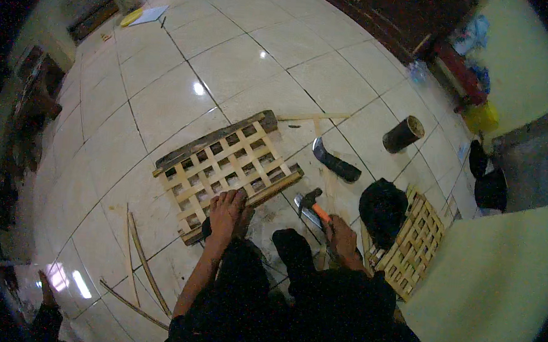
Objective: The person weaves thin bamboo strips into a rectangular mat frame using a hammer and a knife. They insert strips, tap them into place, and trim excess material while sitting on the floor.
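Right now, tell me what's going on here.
The person's left hand is at the near edge of a woven lattice panel on the tiled floor. The right hand holds a hammer by its orange handle, the head apart from the panel. A curved dark tool lies beyond the hammer; a second lattice panel is off to the right.

left hand [227,211]: at near edge of lattice panel [225,173] | right hand [343,238]: gripping claw hammer [317,206] | 2nd lattice [418,239]: tiled floor [230,72], right edge
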`<state>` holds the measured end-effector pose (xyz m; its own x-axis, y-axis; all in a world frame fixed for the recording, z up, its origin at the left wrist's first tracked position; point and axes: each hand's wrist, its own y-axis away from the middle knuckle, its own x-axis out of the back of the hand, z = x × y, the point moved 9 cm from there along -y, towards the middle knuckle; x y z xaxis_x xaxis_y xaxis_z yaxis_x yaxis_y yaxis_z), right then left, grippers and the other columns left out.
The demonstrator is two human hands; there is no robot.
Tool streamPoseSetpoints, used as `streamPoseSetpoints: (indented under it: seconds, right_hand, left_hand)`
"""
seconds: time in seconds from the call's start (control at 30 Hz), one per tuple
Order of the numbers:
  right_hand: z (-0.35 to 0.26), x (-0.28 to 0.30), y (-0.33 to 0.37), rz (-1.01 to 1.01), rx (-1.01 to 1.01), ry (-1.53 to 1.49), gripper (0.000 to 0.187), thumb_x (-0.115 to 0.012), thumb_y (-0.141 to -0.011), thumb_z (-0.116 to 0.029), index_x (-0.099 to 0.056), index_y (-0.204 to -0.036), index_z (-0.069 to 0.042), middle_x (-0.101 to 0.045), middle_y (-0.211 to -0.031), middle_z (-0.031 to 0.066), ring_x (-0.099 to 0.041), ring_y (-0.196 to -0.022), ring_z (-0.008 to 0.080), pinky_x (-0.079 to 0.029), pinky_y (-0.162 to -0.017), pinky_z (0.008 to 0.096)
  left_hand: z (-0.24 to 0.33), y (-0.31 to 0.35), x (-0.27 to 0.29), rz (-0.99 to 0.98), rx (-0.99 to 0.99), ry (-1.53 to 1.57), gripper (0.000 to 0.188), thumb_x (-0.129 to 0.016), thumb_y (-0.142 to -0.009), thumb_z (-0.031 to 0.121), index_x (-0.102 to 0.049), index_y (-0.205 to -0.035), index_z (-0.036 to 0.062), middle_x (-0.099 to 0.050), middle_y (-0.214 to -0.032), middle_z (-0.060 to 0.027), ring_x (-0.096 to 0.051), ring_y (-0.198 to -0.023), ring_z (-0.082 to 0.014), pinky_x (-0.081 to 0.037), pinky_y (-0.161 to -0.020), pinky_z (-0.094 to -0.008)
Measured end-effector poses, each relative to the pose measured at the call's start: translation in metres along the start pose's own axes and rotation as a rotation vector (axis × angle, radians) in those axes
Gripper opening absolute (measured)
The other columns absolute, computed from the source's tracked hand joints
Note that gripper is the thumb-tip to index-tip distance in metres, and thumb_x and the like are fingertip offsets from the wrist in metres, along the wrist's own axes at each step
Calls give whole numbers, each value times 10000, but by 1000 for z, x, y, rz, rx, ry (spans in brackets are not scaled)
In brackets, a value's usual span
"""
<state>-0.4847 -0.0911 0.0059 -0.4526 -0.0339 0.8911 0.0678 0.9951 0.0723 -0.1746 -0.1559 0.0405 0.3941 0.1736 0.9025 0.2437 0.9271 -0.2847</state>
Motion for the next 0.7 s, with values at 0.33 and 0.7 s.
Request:
streamPoseSetpoints:
  seconds: [0.33,0.7]
  right_hand:
    - [-19,-17,-37,181,336,296,300,-597,-853,-230,-589,-1106,-68,-581,-968,171,-570,-896,366,-457,-758,472]
    - [-154,-123,-2,-336,904,-88,284,-519,-773,-85,-519,-1044,-3,-527,-996,190,-522,-945,367,-436,-836,423]
  left_hand:
    - [-9,-1,-36,-211,42,-62,336,-616,-801,184,-602,-1136,159,-559,-1133,-77,-512,-1073,-294,-443,-860,-428]
    - [-15,-1,-37,-121,79,-42,400,-677,-772,213,-616,-1166,177,-579,-1107,-50,-528,-1032,-291,-431,-872,-418]
